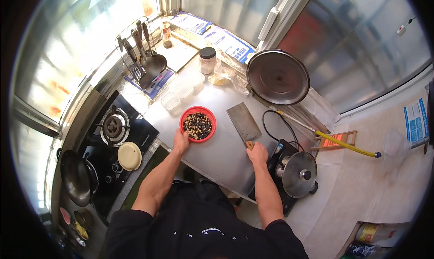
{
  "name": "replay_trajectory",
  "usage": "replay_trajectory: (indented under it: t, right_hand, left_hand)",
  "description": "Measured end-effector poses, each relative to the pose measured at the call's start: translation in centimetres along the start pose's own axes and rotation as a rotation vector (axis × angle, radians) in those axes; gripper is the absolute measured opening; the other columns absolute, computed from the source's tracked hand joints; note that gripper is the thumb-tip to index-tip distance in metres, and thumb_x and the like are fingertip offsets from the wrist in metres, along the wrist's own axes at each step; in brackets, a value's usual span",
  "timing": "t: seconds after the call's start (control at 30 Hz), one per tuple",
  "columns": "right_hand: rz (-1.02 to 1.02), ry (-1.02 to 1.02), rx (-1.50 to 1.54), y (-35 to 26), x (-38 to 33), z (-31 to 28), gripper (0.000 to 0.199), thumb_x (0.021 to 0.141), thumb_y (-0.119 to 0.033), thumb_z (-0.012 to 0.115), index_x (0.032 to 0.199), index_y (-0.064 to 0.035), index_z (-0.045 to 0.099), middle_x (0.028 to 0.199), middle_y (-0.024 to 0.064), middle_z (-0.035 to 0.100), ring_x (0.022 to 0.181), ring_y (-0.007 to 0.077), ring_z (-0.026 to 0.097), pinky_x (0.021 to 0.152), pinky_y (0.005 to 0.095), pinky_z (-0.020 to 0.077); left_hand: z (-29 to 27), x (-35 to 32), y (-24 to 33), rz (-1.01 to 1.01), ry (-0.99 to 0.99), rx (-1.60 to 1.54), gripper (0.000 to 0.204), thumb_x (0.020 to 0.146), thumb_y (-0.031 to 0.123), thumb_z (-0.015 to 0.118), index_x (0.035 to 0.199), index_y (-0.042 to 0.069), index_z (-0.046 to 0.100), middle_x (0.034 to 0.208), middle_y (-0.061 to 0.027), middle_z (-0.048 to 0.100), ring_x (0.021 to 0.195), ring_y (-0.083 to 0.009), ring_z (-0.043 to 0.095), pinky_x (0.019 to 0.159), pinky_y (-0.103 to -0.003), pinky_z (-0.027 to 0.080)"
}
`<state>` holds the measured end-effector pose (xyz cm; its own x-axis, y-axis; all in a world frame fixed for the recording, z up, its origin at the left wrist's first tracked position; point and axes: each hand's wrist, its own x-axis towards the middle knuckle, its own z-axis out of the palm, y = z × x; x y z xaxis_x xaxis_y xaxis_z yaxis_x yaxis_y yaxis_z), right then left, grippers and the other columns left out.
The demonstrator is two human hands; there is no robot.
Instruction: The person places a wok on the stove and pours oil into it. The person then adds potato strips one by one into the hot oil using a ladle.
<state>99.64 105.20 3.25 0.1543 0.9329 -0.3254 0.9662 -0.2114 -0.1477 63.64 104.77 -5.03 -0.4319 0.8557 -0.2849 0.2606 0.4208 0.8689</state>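
A round red plastic basket [214,119] sits on the metal counter, filled with a mix of dark and pale beans [197,126]. My left hand [181,141] grips its rim at the near left side. To the right lies a cleaver [244,122], its broad blade flat on or just above the counter; I cannot tell which. Its wooden handle is wrapped in my right hand [257,154], which hides most of it.
Left of the counter [212,162] is a black gas stove [114,124] with a wok [76,177]. A glass-lidded pot [299,174] stands close to my right forearm. Clear containers [183,89], a dark-lidded jar [207,61] and a large round lid [278,77] are farther back.
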Motion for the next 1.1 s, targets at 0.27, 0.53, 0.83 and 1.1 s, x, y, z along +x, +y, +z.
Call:
replay_trajectory:
  t: [0.27,0.53,0.83,1.1]
  right_hand:
    - [-0.151,0.108,0.174,-1.6,-3.4,4.2,0.039,0.079,-0.038,0.065,0.092,-0.0021,0.061,0.091,0.0221,0.069,0.084,0.0427,0.067,0.077,0.0547,0.0523]
    - [0.052,0.265,0.282,-3.0,-4.2,6.4,0.037,0.081,-0.038,0.064,0.089,-0.0019,0.06,0.087,0.0205,0.068,0.08,0.0424,0.067,0.073,0.055,0.0515]
    - [0.149,0.114,0.28,-4.3,-3.4,3.9,0.045,0.081,-0.043,0.065,0.091,0.0003,0.066,0.088,0.0239,0.071,0.085,0.0433,0.068,0.078,0.0527,0.053]
    - [0.161,-0.02,0.275,-4.5,-3.0,3.8,0.05,0.079,-0.046,0.067,0.093,0.0007,0.073,0.09,0.0258,0.071,0.088,0.044,0.069,0.083,0.0516,0.0535]
  left_hand:
    - [5.6,2.0,3.4,-0.095,-0.075,-0.132,0.033,0.092,0.015,0.051,0.119,-0.003,0.057,0.107,-0.0208,0.067,0.1,-0.031,0.064,0.092,-0.04,0.048]
    - [10.9,3.8,6.5,-0.06,-0.063,-0.234,0.032,0.093,0.014,0.05,0.12,-0.003,0.056,0.108,-0.0194,0.067,0.097,-0.028,0.064,0.088,-0.039,0.05]
    - [14.1,4.6,7.0,-0.112,-0.07,-0.321,0.028,0.097,0.014,0.051,0.121,0.0,0.054,0.104,-0.0158,0.066,0.084,-0.0234,0.067,0.071,-0.037,0.057]
    - [12.5,3.8,8.3,-0.205,-0.22,-0.458,0.037,0.103,0.018,0.049,0.135,-0.001,0.042,0.114,-0.0118,0.061,0.088,-0.0173,0.066,0.078,-0.032,0.059]
